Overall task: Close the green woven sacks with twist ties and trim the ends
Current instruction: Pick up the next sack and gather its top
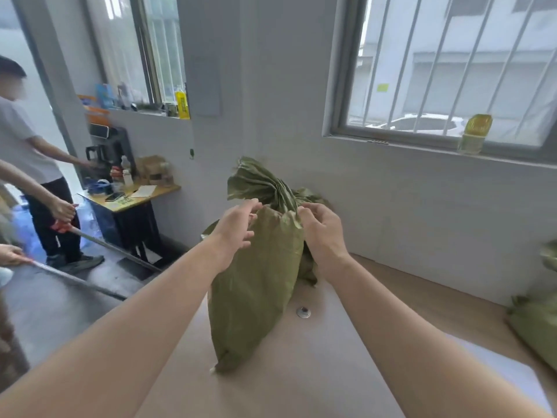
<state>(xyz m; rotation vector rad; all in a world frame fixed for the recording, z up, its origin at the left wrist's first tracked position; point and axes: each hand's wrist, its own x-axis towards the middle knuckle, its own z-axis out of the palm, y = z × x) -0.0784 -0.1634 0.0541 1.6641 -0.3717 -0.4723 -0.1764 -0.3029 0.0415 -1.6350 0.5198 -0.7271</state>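
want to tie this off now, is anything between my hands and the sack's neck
Nothing visible. The left hand is open beside the gathered neck of the green sack; the right hand curls onto it.

A head-worn wide-angle camera looks forward and down, close to the green sack (256,282).

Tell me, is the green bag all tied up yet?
Not quite. The green woven sack on the tan wooden table already has its neck bunched. Right now the left hand hovers beside it with loose fingers, and the right hand seems to pinch that neck. I can't see a tie or cut ends, so those look left. Another green sack lies at the right edge; I can't tell if it's closed.
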